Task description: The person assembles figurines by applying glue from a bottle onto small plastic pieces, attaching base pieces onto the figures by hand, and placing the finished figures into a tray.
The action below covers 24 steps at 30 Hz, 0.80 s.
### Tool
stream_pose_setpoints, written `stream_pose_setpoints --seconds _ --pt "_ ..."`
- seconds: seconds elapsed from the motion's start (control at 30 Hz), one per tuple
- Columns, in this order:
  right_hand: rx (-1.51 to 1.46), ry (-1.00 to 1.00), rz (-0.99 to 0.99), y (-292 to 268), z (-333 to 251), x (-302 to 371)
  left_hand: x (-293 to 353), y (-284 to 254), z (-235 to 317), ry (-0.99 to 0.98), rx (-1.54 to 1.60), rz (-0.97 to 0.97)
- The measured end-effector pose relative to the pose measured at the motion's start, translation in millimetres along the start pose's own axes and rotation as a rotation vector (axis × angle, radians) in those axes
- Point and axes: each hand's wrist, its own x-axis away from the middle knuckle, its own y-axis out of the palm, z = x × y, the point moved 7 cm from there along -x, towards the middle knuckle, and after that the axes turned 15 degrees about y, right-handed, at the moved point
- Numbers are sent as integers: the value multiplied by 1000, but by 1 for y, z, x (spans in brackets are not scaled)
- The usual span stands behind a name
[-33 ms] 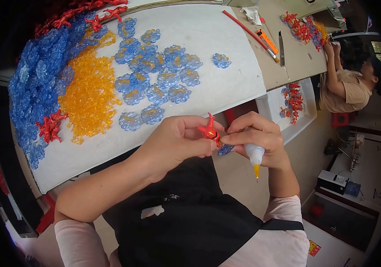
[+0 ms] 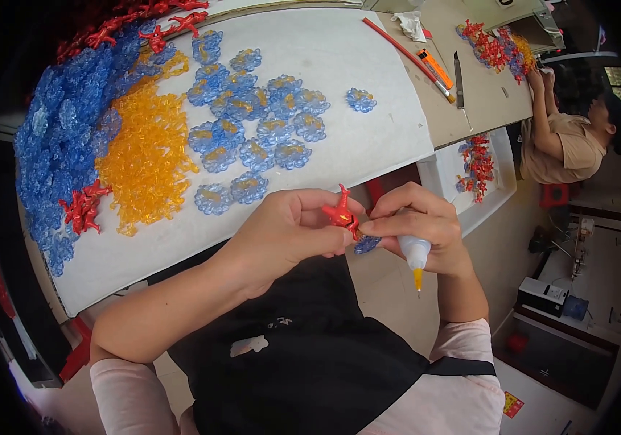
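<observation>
In front of my apron, my left hand (image 2: 281,235) is closed with a small shiny red figurine (image 2: 340,214) between thumb and fingers. Close against it, my right hand (image 2: 423,221) pinches a blue translucent scalloped piece (image 2: 367,244) at the figurine's lower end; whether the two are joined is hidden by the fingers. Tucked in the same right hand is a white squeeze bottle (image 2: 416,252), its yellow needle tip pointing down. Nearest on the white-covered table (image 2: 354,152) are rows of similar blue pieces (image 2: 250,187) with yellow bits on them.
Piles of blue pieces (image 2: 56,123), yellow pieces (image 2: 147,156) and red figurines (image 2: 84,206) cover the table's left side. Farther right lie a red stick (image 2: 405,54), an orange box (image 2: 435,69) and a knife (image 2: 458,80). A white tray (image 2: 503,192) holds red figurines; another person (image 2: 564,138) works beyond.
</observation>
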Motion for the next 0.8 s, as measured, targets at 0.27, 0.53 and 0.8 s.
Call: stream_pose_setpoints --seconds 0.27,0.53,0.8 --pt "-9 3 -24 1 3 0 -1 -2 -1 10 -16 21" --pt "-33 0 -32 6 3 1 4 -2 -1 1 -17 33" --pt "-43 19 -24 2 8 -2 -4 -3 -2 8 -19 17"
